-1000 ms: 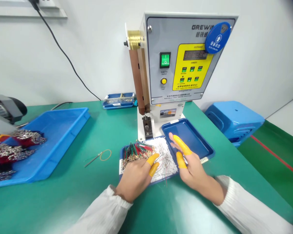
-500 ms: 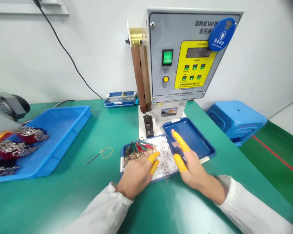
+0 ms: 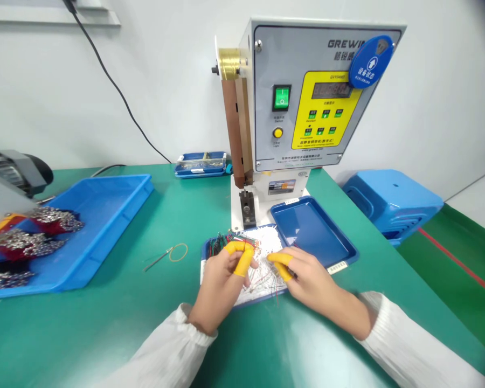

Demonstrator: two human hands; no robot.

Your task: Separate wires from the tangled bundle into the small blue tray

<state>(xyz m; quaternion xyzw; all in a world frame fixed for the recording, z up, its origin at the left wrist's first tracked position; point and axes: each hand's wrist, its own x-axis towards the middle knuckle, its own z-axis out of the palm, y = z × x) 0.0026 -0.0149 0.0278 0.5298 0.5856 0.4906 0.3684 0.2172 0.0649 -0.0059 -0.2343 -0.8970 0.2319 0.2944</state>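
My left hand (image 3: 222,277) is over the left side of a shallow blue tray (image 3: 204,253), thumb and forefinger pinched together in yellow finger cots. Whatever lies between those fingertips is too small to make out. From the right, my right hand (image 3: 313,275) reaches over the same tray, its yellow-covered thumb and forefinger closed together, their contents also unclear. Under both hands lie many short white pieces (image 3: 267,237). Beside them, partly hidden by my left hand, is a bundle of thin coloured wires (image 3: 218,242) in green, black and red.
A crimping machine (image 3: 299,97) stands behind the tray, its die block (image 3: 247,209) close to the tray's back edge. Another blue tray (image 3: 350,250) adjoins on the right. Tweezers (image 3: 157,260) and a yellow ring (image 3: 178,252) lie left; a large blue bin (image 3: 117,215) holds wire bundles.
Both hands have closed from spread fingers into pinches. My right hand has drawn its forefinger back from the right tray toward the white pieces; my left fingertips have risen and turned.
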